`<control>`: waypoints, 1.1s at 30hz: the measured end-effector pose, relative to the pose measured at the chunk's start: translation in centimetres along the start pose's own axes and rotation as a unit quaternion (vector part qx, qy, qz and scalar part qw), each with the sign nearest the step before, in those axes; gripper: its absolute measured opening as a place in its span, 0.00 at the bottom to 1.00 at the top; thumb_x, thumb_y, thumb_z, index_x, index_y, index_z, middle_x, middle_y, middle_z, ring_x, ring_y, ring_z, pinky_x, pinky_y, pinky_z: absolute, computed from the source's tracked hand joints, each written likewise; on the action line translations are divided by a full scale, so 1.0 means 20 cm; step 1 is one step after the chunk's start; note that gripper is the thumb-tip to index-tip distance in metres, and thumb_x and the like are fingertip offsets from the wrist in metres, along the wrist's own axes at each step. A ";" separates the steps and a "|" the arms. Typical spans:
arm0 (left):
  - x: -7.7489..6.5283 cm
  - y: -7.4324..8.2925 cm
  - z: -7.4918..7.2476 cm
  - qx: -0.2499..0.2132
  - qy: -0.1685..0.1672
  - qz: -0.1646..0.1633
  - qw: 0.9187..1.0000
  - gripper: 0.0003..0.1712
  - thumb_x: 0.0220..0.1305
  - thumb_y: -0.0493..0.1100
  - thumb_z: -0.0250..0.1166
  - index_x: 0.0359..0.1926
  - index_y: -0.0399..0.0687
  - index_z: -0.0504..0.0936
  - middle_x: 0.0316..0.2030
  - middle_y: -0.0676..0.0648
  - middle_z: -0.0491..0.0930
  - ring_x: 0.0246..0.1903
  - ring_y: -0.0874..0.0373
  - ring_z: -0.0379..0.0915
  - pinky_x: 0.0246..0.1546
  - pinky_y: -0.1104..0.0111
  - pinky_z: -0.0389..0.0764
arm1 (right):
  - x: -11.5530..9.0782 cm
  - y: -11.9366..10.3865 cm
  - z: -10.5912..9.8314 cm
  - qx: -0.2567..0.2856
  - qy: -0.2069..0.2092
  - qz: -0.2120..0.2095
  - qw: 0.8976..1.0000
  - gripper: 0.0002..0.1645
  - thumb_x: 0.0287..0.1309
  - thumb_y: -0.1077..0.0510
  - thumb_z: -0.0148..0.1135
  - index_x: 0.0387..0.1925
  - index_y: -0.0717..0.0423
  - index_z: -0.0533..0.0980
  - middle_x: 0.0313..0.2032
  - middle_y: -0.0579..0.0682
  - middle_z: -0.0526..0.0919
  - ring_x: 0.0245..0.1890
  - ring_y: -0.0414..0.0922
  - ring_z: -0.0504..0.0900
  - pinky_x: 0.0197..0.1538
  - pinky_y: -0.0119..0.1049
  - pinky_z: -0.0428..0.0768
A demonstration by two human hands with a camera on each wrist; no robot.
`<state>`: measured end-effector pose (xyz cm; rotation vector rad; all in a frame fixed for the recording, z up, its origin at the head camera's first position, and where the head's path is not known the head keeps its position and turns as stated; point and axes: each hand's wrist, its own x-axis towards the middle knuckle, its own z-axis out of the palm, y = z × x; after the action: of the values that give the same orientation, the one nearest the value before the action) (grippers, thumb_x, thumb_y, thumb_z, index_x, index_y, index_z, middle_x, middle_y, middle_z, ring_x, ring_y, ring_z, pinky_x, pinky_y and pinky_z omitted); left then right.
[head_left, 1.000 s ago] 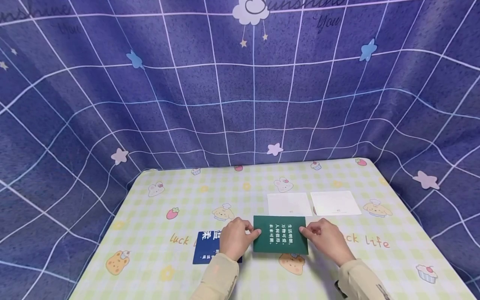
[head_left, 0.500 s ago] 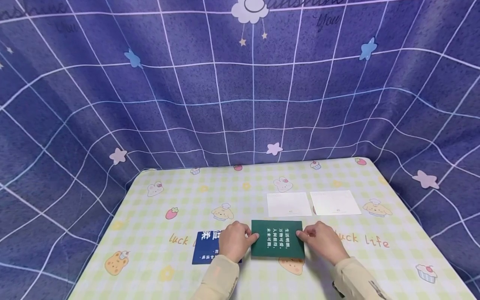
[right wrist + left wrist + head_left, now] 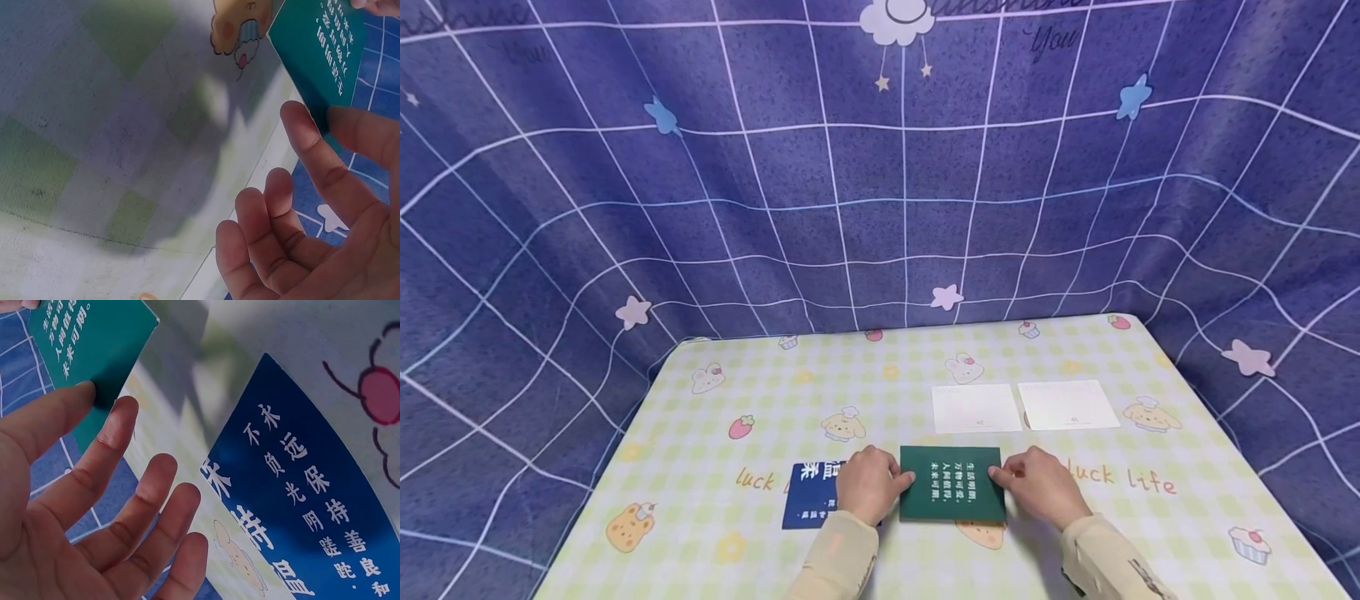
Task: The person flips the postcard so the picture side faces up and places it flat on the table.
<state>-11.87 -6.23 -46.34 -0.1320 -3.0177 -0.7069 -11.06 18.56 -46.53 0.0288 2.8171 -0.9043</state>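
A green card (image 3: 952, 485) with white Chinese characters is held between both hands, close over the table. My left hand (image 3: 871, 485) pinches its left edge between thumb and index finger; in the left wrist view the other fingers (image 3: 156, 481) are spread loosely. My right hand (image 3: 1043, 486) pinches the opposite edge, thumb on the printed face and index finger (image 3: 303, 128) behind. A dark blue card (image 3: 808, 497) with white characters lies on the table to the left, partly hidden under the left hand in the head view.
Two white cards, a left one (image 3: 976, 408) and a right one (image 3: 1069, 405), lie side by side beyond the green card. The table (image 3: 662, 433) has a checked cloth with cartoon prints. A blue grid curtain (image 3: 775, 167) surrounds its back and sides.
Both hands have moved the green card slightly left and towards the person. The blue and white cards have stayed in place.
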 end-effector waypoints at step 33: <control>0.01 -0.02 0.07 0.123 -0.001 -0.012 0.992 0.22 0.51 0.54 0.79 0.15 0.51 0.77 0.22 0.50 0.69 0.28 0.52 0.71 0.39 0.52 0.79 | 0.01 -0.05 0.11 -0.097 0.029 -0.004 0.995 0.18 0.61 0.49 0.70 0.18 0.50 0.79 0.27 0.50 0.75 0.30 0.48 0.73 0.33 0.45 0.73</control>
<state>-12.12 -5.94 -47.67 -0.0896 -3.0808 -0.3320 -10.92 16.48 -47.64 0.0181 2.9470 -0.6366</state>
